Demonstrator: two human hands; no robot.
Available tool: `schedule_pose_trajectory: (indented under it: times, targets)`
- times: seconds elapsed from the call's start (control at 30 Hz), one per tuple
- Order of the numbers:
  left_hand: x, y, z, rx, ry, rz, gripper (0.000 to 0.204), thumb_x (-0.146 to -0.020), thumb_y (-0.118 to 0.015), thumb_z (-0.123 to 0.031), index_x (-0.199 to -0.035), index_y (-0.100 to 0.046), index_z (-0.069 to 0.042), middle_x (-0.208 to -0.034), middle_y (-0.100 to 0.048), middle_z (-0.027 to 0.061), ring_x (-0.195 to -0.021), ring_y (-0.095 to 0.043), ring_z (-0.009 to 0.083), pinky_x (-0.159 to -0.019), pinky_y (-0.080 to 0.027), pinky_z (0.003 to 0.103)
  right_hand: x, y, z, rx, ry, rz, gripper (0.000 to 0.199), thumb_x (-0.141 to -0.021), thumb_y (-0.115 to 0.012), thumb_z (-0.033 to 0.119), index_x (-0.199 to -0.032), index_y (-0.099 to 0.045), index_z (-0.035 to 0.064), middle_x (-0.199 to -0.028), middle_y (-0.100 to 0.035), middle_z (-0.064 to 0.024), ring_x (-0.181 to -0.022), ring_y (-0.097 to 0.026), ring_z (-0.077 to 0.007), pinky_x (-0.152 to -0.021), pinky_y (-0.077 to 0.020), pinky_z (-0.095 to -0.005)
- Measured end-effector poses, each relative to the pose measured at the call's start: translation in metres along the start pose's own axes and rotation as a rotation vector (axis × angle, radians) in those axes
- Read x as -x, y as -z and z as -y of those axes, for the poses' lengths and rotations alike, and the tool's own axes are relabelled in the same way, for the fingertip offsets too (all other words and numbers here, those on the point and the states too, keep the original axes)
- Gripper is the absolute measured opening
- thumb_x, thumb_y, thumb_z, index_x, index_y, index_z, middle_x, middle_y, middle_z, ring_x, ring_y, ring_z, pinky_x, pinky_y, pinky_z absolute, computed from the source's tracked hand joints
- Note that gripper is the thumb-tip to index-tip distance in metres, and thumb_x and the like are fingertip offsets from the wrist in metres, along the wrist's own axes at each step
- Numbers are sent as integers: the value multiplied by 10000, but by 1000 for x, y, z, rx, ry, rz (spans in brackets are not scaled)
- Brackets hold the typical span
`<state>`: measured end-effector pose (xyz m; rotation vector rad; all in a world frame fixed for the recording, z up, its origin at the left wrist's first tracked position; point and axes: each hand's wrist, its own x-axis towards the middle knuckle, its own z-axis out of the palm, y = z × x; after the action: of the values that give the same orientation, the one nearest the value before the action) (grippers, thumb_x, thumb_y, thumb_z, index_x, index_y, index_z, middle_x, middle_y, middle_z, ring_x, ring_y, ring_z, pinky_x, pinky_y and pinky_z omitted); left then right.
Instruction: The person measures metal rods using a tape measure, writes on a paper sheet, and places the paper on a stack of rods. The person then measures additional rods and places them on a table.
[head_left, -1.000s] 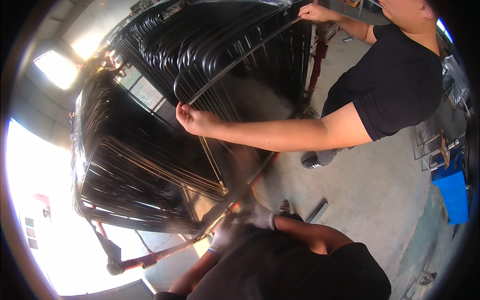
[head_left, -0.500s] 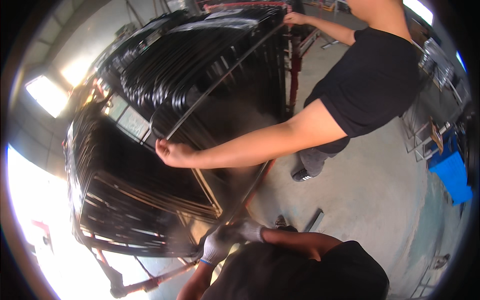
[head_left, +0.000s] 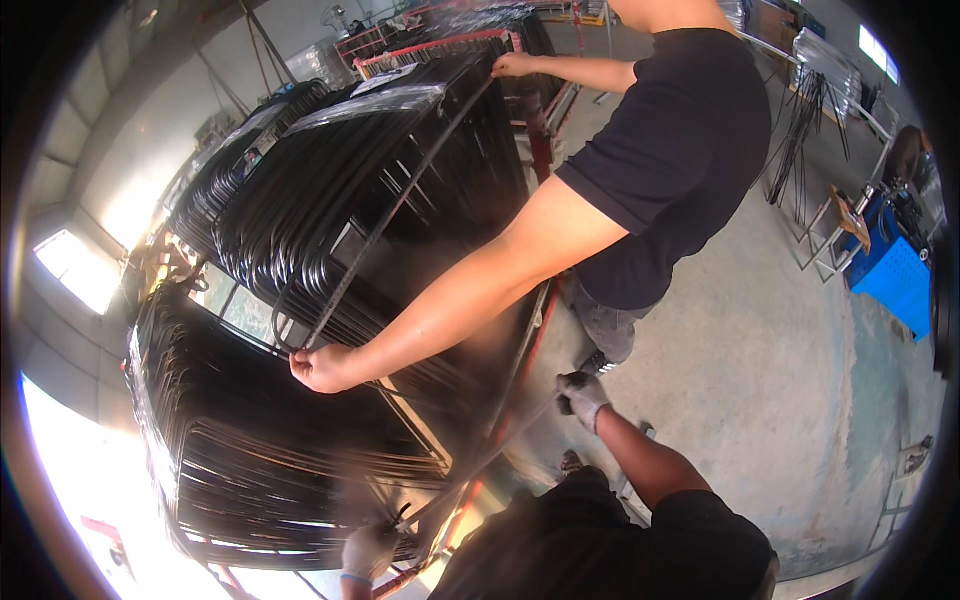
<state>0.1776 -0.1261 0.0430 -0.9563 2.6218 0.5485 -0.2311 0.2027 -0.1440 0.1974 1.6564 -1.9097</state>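
My right hand (head_left: 583, 397), in a grey work glove with dark finger fronts, is closed around the far end of a thin dark metal bar (head_left: 490, 455). The bar slopes down to the left toward my left hand (head_left: 368, 551), also gloved, whose fingers curl at its near end beside the stacked frames. Whether the bar belongs to a larger frame is unclear through the blur. Across from me a co-worker in a black T-shirt holds a black bent-tube frame (head_left: 375, 240) with both bare hands, the near hand (head_left: 322, 369) at its rounded corner and the far hand (head_left: 513, 65) at its other end.
Black bent-tube frames stand in a large stack (head_left: 330, 170), partly wrapped in clear film, with another stack (head_left: 230, 450) nearer left. A red metal rack (head_left: 540, 150) borders them. Concrete floor (head_left: 740, 330) lies to the right, with a blue panel (head_left: 890, 280) beyond.
My hands, close together before, are now wide apart: the right has gone right and up, the left down and left. The co-worker still holds the frame; the whole view has shifted.
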Motion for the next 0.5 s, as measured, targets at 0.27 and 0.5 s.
schedule_pose_trajectory:
  times: [0.27, 0.5]
  targets:
    - [42, 123, 86, -602, -315, -211, 112, -823, -763, -280, -771, -770, -181, -784, -721, 73, -796, -740, 298, -681, -591, 472, -44, 190, -36, -253, -105, -471, 433, -1122, -599, 385, -778, -464, 158, -545, -384, 19, -389, -336, -138, -386, -266, -350]
    - [51, 172, -55, -470, -15, -352, 112, -784, -812, -291, -797, -818, -180, -808, -720, 102, -853, -701, 354, -764, -556, 500, 15, 162, -24, 1418, -155, -571, 642, -904, -824, 426, -1378, -642, 34, -1492, -582, -218, -1394, -545, -378, -1144, -477, -493]
